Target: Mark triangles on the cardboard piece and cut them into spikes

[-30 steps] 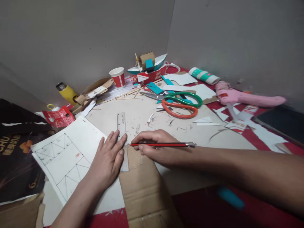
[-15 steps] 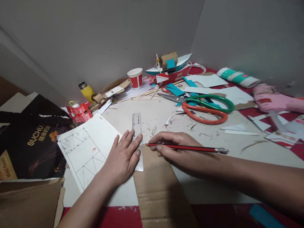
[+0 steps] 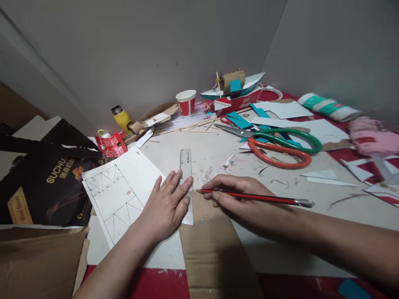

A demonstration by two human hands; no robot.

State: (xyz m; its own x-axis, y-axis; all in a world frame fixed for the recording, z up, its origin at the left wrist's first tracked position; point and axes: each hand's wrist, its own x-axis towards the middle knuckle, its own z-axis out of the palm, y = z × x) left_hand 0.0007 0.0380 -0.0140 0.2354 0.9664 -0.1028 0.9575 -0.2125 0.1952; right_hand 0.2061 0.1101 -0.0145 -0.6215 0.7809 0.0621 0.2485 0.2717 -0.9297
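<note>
The brown corrugated cardboard strip (image 3: 205, 247) is lying in front of the person, its far end reaching up between the two hands and bearing faint pale dashed marks (image 3: 213, 214). A clear flat plastic ruler (image 3: 186, 162) is running along its left side. The left hand (image 3: 170, 203) is pressing this down, palm low and fingers spread rather than curled. The right hand (image 3: 246, 207) is pinching a red-and-black pencil with a silver end (image 3: 258, 197), its tip hovering or resting just right of the ruler's edge; contact is too fine to tell.

For a true line, the left fingers should be bearing down evenly, staying clear of the drawing edge, and the tip should be riding snugly against the plastic with light pressure, lest it dent the corrugations. Further left, a white sheet with ruled triangles (image 3: 115, 191) is lying; beyond the right hand, large scissors with green and orange handles (image 3: 258, 133) are resting.
</note>
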